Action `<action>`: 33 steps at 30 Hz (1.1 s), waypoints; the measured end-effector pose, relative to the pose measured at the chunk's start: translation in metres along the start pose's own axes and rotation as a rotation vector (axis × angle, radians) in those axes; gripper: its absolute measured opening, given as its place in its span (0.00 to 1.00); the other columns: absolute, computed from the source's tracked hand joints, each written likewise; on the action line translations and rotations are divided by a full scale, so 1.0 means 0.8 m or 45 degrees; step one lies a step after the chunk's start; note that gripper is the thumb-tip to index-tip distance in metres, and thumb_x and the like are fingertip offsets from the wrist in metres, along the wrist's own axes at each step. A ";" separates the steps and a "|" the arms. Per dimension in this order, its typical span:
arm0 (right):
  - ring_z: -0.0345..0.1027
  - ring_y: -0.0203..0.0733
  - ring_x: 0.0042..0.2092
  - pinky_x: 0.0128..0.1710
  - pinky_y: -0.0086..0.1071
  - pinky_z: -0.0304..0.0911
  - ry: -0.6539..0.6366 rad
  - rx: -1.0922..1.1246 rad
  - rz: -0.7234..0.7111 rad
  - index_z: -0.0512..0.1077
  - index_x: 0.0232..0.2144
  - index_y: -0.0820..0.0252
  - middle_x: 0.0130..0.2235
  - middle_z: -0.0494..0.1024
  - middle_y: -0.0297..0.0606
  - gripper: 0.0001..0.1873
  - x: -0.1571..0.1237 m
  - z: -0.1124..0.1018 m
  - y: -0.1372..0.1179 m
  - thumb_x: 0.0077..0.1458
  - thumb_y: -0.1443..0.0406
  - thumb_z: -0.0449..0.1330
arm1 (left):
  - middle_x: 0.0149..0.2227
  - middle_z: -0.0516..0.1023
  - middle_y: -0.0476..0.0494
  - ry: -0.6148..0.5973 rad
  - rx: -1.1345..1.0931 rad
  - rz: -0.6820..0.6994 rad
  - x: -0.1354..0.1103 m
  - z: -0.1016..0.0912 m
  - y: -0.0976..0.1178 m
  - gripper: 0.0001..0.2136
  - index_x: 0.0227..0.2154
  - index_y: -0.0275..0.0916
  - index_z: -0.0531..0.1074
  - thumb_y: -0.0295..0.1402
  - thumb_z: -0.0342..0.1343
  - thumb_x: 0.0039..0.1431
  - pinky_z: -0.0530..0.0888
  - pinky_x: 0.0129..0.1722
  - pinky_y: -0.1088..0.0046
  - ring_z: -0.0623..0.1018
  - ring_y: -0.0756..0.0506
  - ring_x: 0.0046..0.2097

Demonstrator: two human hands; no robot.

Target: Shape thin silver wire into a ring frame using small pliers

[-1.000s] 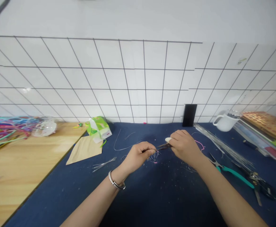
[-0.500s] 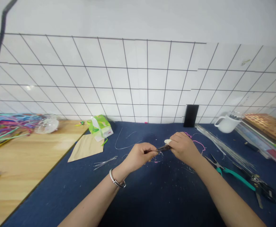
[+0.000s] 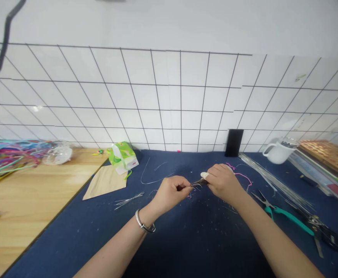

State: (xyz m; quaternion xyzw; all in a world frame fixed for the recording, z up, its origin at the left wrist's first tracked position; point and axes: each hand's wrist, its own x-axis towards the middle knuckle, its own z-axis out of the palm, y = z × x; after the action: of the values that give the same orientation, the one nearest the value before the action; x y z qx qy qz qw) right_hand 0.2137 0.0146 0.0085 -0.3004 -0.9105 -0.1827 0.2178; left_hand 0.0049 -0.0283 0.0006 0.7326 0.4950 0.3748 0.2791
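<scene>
My left hand (image 3: 173, 191), with a silver bangle on the wrist, is closed in a pinch over the dark blue cloth. A thin silvery wire (image 3: 198, 186) shows curved just beyond its fingertips; the part inside the fingers is hidden. In my right hand (image 3: 222, 181) is a pair of dark pliers (image 3: 197, 182), its jaws pointing left and meeting the left fingertips. The handles are hidden in the palm. A white covering (image 3: 204, 175) wraps one right fingertip. Pink cord (image 3: 244, 176) lies behind the right wrist.
Teal-handled pliers (image 3: 292, 220) and a dark-handled tool (image 3: 325, 231) lie at right. Behind them are a bundle of wires (image 3: 276, 181), a white mug (image 3: 277, 151), stacked books (image 3: 328, 158) and a black phone-like slab (image 3: 234, 143). Short wires (image 3: 128, 200), a beige cloth (image 3: 106, 181) and a green tissue pack (image 3: 124, 154) sit left.
The hands keep nearly the same hold and place. The plier jaws and the curved wire beside them have turned slightly. The whole view has shifted a little.
</scene>
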 end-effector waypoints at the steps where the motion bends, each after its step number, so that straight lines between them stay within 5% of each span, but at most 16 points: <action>1: 0.56 0.40 0.34 0.35 0.34 0.49 0.004 -0.006 -0.006 0.71 0.33 0.61 0.27 0.68 0.38 0.08 0.000 0.001 0.000 0.55 0.70 0.51 | 0.19 0.70 0.51 0.002 -0.005 -0.009 0.000 0.000 0.000 0.08 0.20 0.36 0.70 0.30 0.53 0.51 0.61 0.22 0.79 0.66 0.53 0.23; 23: 0.56 0.41 0.35 0.36 0.35 0.49 -0.057 0.113 0.001 0.71 0.34 0.61 0.29 0.68 0.38 0.07 -0.003 0.001 0.006 0.51 0.70 0.54 | 0.17 0.69 0.51 -0.167 -0.289 -0.204 0.000 0.001 0.001 0.07 0.24 0.35 0.70 0.34 0.53 0.52 0.61 0.20 0.80 0.66 0.54 0.20; 33: 0.53 0.40 0.33 0.34 0.35 0.47 -0.075 0.014 -0.007 0.70 0.32 0.62 0.27 0.67 0.38 0.07 -0.002 0.001 0.001 0.54 0.70 0.51 | 0.17 0.66 0.52 -0.009 -0.286 -0.194 -0.001 0.007 -0.001 0.07 0.22 0.35 0.69 0.33 0.55 0.51 0.61 0.19 0.80 0.65 0.54 0.20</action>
State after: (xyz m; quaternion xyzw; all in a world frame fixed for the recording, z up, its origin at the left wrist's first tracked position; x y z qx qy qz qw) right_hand 0.2152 0.0153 0.0071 -0.3020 -0.9183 -0.1693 0.1921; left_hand 0.0091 -0.0288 -0.0032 0.6582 0.5032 0.4029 0.3889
